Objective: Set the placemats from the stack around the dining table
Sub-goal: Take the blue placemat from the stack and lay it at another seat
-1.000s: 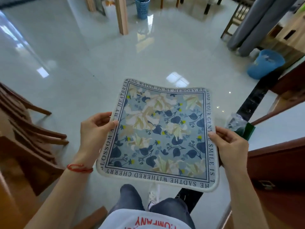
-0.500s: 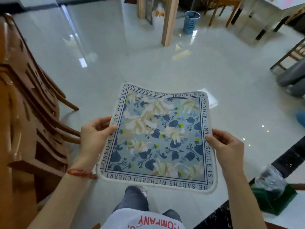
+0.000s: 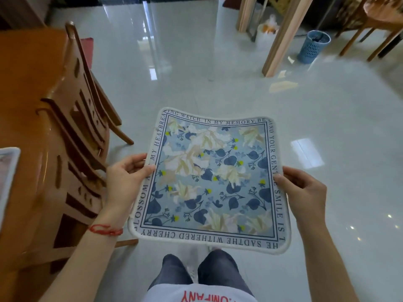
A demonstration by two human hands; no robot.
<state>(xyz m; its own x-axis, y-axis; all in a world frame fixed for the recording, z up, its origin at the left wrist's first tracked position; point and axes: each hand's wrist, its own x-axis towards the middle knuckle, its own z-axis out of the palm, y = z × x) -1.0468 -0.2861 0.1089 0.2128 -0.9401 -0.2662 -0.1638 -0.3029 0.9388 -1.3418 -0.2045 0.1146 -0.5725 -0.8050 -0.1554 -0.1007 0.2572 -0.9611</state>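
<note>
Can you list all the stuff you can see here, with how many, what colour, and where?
placemat: one, blue floral with a white lettered border, held flat over the floor, centre
dining table: one, orange-brown wood, left edge
chairs: two or more, brown wood, pushed against the table, left
white-edged flat thing: one, on the table, far left, cut off
basket: one, blue, on the floor, upper right
wooden posts: two, pale, upper right
floor: glossy pale tile
left hand: holds the placemat's left edge, red string on wrist
right hand: holds the right edge
</note>
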